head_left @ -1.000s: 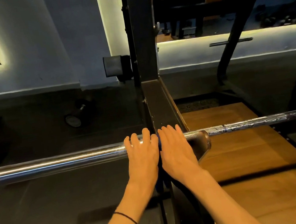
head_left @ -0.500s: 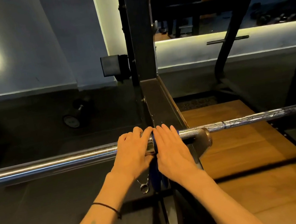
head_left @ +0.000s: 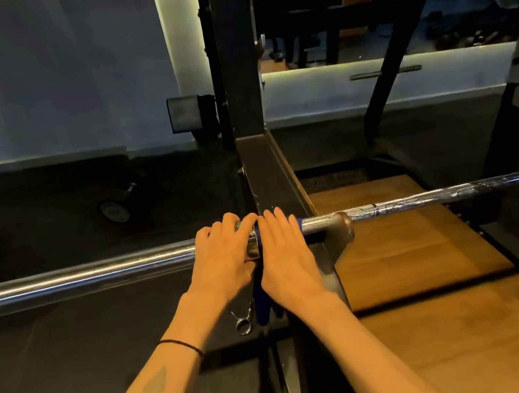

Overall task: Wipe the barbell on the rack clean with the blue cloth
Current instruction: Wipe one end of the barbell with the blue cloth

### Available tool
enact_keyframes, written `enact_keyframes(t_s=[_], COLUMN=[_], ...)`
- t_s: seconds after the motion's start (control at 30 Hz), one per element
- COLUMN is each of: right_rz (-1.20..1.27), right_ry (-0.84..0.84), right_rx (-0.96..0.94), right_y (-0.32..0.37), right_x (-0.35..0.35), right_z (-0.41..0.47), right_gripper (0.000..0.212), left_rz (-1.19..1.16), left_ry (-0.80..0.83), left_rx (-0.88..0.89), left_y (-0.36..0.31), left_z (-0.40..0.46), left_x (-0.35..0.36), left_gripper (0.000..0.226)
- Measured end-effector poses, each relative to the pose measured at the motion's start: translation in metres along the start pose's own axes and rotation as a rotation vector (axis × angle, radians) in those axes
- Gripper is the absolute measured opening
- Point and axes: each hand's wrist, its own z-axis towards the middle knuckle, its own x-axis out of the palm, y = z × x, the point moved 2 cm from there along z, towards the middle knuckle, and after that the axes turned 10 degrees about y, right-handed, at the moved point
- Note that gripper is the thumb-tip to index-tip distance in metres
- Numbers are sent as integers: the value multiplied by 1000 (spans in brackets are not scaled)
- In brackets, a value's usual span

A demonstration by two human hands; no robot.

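Under both palms, the barbell (head_left: 95, 276) lies across the rack (head_left: 238, 64), and the person stands square to it with arms reaching forward. Their left hand (head_left: 223, 259) curls over the thick smooth sleeve, fingers wrapped on its far side, apparently steadying the bar so it does not roll. Touching it on the right, the right hand (head_left: 285, 253) lies flatter, fingers together and draped over the bar, pressing down on the blue cloth (head_left: 267, 299). Only slivers of that cloth show: a strip between the two hands, a bit past the right hand's little finger, and a tail hanging below the wrists. It seems to be looped around the bar so one stroke reaches all the way round, though how far it wraps I cannot tell.

Just right of the right hand the sleeve ends at a collar (head_left: 343, 227), and beyond it the thinner shaft runs off toward the far upright, showing mottled marks that may be grime or merely reflections. Below the left wrist a spring clip (head_left: 244, 321) lies on the dark floor, probably pulled off to leave the sleeve bare for wiping.

My guess is the work is only partway, since the long sleeve left of the left hand and the whole shaft on the right lie outside the cloth.
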Motion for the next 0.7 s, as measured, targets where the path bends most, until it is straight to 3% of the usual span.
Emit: enact_keyframes(t_s=[0.07,0.17,0.3,0.5,0.6,0.7], right_rz=[-11,47,-93,74,36,-74], right_ry=[-23,-75,49,76,98,116], right_rx=[-42,74,210,-50,-57,-36], right_y=[-14,-38,-36,-18,-13,-16], right_x=[0,-10,-14,-15,-14,-14], right_z=[-1,1,5,13,16,14], right_gripper=[79,56,50,50,59,49], left_rz=[-20,-21,-21,-34,-50,-74], left_ry=[-2,-12,-7,-16,-29,-32], left_rx=[7,19,19,-13,-27,-21], left_y=[-1,-1,-1,1,2,1], left_z=[1,1,1,2,6,5], left_x=[-1,-3,-3,0,3,4], left_gripper=[85,84,85,84,83,84])
